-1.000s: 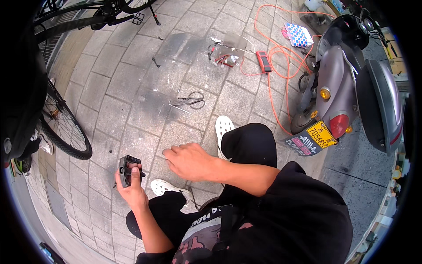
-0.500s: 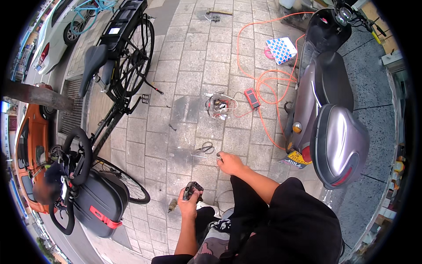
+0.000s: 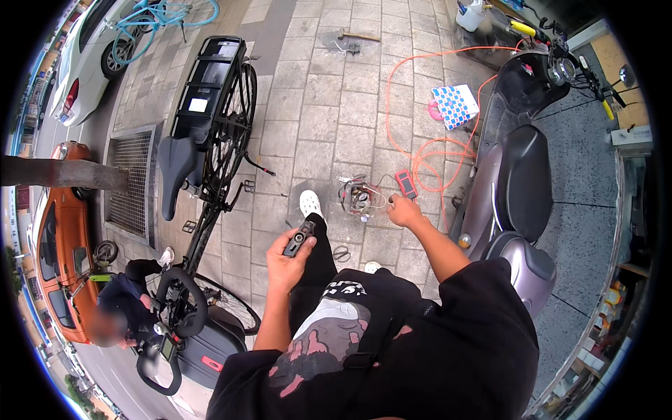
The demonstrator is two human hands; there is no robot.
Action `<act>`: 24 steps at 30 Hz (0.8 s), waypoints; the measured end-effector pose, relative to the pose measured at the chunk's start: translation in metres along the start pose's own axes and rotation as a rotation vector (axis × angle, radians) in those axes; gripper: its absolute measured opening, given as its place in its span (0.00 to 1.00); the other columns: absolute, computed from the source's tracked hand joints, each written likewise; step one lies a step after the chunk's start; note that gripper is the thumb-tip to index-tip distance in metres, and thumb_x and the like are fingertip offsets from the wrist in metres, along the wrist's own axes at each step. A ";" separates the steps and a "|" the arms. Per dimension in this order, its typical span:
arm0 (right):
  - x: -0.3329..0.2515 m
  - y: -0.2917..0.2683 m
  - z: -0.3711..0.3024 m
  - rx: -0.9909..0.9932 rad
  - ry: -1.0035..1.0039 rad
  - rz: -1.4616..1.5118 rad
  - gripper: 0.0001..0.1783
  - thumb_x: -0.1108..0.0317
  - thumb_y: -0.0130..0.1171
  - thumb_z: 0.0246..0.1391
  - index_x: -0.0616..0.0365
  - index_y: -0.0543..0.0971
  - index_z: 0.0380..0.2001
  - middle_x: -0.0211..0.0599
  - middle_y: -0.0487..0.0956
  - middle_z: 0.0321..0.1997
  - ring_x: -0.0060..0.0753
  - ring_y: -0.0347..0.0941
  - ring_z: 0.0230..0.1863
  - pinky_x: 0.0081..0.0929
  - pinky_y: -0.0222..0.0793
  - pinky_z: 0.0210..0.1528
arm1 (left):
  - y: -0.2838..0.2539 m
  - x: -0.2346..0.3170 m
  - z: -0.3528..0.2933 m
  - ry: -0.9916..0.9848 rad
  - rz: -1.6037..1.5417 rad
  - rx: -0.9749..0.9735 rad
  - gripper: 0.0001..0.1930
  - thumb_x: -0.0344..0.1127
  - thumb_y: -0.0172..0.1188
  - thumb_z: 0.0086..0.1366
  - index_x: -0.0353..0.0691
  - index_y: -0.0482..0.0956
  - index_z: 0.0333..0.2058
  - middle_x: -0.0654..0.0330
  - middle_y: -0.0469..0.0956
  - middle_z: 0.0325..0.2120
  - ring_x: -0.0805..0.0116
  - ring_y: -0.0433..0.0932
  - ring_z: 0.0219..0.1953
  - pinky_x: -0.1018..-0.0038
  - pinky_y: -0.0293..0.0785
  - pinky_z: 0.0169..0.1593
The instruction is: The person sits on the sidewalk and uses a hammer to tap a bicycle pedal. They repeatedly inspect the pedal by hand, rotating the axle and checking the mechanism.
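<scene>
My left hand (image 3: 280,269) grips a small dark block-shaped part (image 3: 300,239) with a round fitting in its face. It is held up in front of my left leg. My right hand (image 3: 404,212) is closed, its fingers curled; what they hold, if anything, is hidden. Beside that hand, an open assembly of wires and small parts (image 3: 359,199) lies on the paving. A red handheld meter (image 3: 405,184) rests just beyond the hand, with a thin lead running toward the wires. Scissors (image 3: 341,253) lie on the ground by my left leg.
An electric bicycle (image 3: 210,203) stands at left, with a person (image 3: 129,301) behind its handlebars. A motor scooter (image 3: 507,189) stands at right. An orange cable (image 3: 389,105) loops over the paving near a blue-checked bag (image 3: 455,106). A hammer (image 3: 358,36) lies far ahead.
My body has risen and shifted forward, and a white shoe now shows. The right hand has moved from beside the scissors to beside the meter and wires. My left hand still holds the dark part.
</scene>
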State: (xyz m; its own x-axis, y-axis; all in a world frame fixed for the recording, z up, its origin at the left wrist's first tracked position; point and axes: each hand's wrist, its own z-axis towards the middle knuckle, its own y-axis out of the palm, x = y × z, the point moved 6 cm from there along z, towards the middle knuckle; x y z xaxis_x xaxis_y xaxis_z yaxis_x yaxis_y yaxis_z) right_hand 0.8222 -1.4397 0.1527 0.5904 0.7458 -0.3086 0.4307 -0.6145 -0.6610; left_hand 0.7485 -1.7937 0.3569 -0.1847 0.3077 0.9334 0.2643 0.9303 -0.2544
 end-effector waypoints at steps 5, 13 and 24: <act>0.038 -0.055 0.043 0.024 0.267 0.038 0.24 0.56 0.57 0.62 0.61 0.81 0.54 0.60 0.83 0.56 0.60 0.79 0.60 0.51 0.73 0.63 | -0.015 0.027 0.152 -0.080 -0.109 -0.071 0.13 0.30 0.76 0.63 0.36 0.86 0.45 0.69 0.83 0.34 0.81 0.78 0.37 0.78 0.76 0.42; 0.044 -0.154 0.163 -0.053 0.429 0.166 0.26 0.55 0.58 0.61 0.61 0.82 0.56 0.62 0.82 0.59 0.57 0.78 0.63 0.46 0.71 0.66 | 0.021 0.111 0.408 0.066 0.030 -0.132 0.12 0.30 0.75 0.63 0.36 0.86 0.44 0.69 0.84 0.32 0.83 0.78 0.33 0.80 0.75 0.38; -0.031 -0.451 0.492 0.000 0.357 0.024 0.25 0.54 0.56 0.63 0.58 0.82 0.56 0.58 0.83 0.58 0.58 0.78 0.62 0.48 0.72 0.66 | 0.146 0.140 0.719 -0.113 -0.166 0.033 0.14 0.31 0.75 0.63 0.34 0.85 0.45 0.69 0.83 0.32 0.84 0.76 0.33 0.81 0.75 0.38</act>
State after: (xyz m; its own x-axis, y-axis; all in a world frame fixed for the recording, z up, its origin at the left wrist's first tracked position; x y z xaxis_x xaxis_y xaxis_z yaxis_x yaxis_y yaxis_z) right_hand 0.2739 -1.0594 0.1237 0.8017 0.5941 -0.0652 0.4140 -0.6307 -0.6564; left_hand 0.0806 -1.4711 0.2682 -0.3290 0.1687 0.9291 0.1904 0.9756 -0.1097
